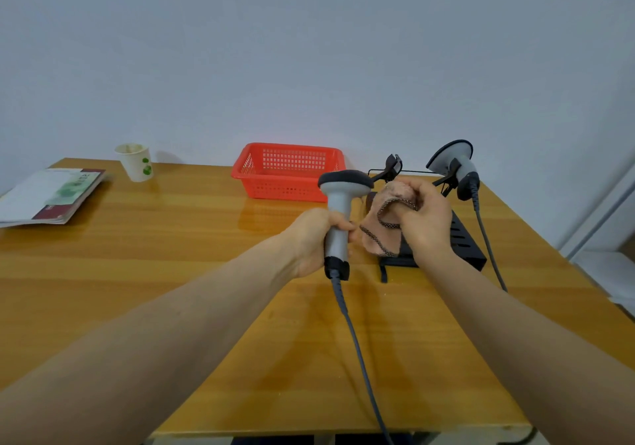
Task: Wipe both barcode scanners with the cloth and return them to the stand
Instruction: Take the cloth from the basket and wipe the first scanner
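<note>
Barcode scanner (338, 204), grey with a dark head, is held upright above the counter (171, 255), its handle clenched in the left grip (314, 238) and its cable trailing toward the near edge. Just beside it, the right grip (427, 221) clutches the bunched pink cloth (381, 235), which hangs close to the handle. Behind them the second scanner (453, 162) sits on the black stand (460, 238), near a red basket (288, 171).
</note>
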The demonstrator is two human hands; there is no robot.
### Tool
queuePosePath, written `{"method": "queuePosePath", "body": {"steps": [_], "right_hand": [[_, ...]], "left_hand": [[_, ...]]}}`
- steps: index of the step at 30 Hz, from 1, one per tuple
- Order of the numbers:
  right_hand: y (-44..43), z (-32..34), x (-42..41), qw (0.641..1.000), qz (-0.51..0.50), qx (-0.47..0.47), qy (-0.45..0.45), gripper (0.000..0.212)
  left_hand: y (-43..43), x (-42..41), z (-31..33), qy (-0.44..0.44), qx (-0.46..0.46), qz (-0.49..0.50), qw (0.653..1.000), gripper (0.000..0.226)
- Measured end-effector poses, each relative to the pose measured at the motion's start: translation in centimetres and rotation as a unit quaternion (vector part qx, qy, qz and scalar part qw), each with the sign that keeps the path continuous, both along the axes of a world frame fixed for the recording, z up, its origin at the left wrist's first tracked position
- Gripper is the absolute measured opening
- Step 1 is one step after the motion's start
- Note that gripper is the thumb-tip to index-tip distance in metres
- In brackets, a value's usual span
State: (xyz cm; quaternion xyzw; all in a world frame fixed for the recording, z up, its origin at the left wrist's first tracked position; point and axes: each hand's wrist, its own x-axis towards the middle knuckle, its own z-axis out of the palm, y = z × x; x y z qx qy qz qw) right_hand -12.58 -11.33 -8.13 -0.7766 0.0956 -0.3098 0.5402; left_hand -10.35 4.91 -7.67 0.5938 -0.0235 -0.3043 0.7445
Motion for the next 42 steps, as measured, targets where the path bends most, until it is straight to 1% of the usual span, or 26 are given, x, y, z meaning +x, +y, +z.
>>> {"method": "queuePosePath", "body": {"steps": [1,3,6,9,12,13,14,15,17,19,21,22,24,26,28,30,34,35,38,40,42], "right_hand": [[0.2,0.0,-0.3,1.000,0.003,-0.013,-0.005,0.034],[0.8,-0.1,-0.7,0.997,0.023,-0.074,-0.016,0.035],[1.2,-0.3,-0.5,0.988,0.024,-0.151,-0.027,0.040],[0.5,-0.3,0.2,0.986,0.013,-0.167,-0.013,0.038],[-0.5,-0.1,0.4,0.984,-0.006,-0.175,0.019,0.034],[-0.9,-0.1,0.4,0.988,-0.009,-0.154,0.027,0.032],[-1.2,-0.1,0.4,0.993,-0.003,-0.111,0.029,0.030],[-1.4,-0.1,0.2,0.998,0.009,-0.052,0.028,0.030],[-1.8,0.0,0.0,0.997,0.025,0.065,0.043,0.033],[-1.9,0.0,-0.2,0.992,0.025,0.113,0.058,0.039],[-1.8,0.2,-0.4,0.990,0.029,0.125,0.060,0.036],[-1.8,0.3,-0.5,0.990,0.031,0.121,0.060,0.033],[-1.8,0.3,-0.4,0.993,0.041,0.085,0.073,0.023],[-1.8,0.3,-0.3,0.992,0.061,0.040,0.099,0.016],[-1.8,0.3,-0.1,0.987,0.086,-0.001,0.132,0.022],[-1.8,0.4,0.0,0.982,0.111,-0.015,0.153,0.026],[-1.6,0.9,0.2,0.975,0.160,0.016,0.155,0.021],[-1.6,0.9,0.2,0.973,0.158,0.003,0.171,0.022],[-1.6,0.9,0.0,0.958,0.146,-0.094,0.228,0.023],[-1.3,1.4,-0.1,0.964,0.132,-0.109,0.204,0.023],[-0.8,2.4,-0.3,0.980,0.117,-0.076,0.139,0.024]], "left_hand": [[0.0,0.1,-0.1,0.007,-0.010,0.007,1.000,0.011],[-0.2,0.2,-0.3,0.011,-0.013,0.008,1.000,0.014],[-0.9,-0.3,-0.4,-0.022,0.024,0.014,0.999,0.005],[-0.8,-0.2,-0.7,-0.045,0.039,0.025,0.998,0.017],[0.1,-0.1,-0.8,-0.011,0.010,0.023,1.000,0.013],[0.4,-0.1,-0.9,-0.001,-0.001,0.027,1.000,0.017],[0.7,0.0,-0.9,0.003,-0.010,0.034,0.999,0.022],[0.9,0.0,-1.0,0.006,-0.015,0.043,0.999,0.030],[1.2,0.2,-1.3,0.011,-0.020,0.068,0.997,0.049],[1.5,0.5,-1.9,0.003,-0.012,0.090,0.996,0.056],[1.9,0.8,-2.4,0.004,-0.015,0.091,0.996,0.056],[2.1,1.0,-2.7,0.015,-0.025,0.086,0.996,0.053],[2.6,1.2,-2.9,0.049,-0.045,0.078,0.995,0.049],[3.0,1.2,-2.8,0.086,-0.068,0.076,0.991,0.052],[3.4,1.1,-2.9,0.111,-0.082,0.078,0.987,0.063],[3.6,1.1,-3.1,0.116,-0.083,0.086,0.986,0.070],[3.5,1.1,-3.4,0.117,-0.101,0.096,0.983,0.073],[3.4,1.0,-3.4,0.115,-0.105,0.094,0.983,0.073],[3.2,0.9,-3.4,0.112,-0.111,0.082,0.984,0.073],[3.0,0.7,-3.5,0.110,-0.114,0.069,0.985,0.073],[2.7,0.4,-3.6,0.110,-0.119,0.059,0.985,0.073]]}}
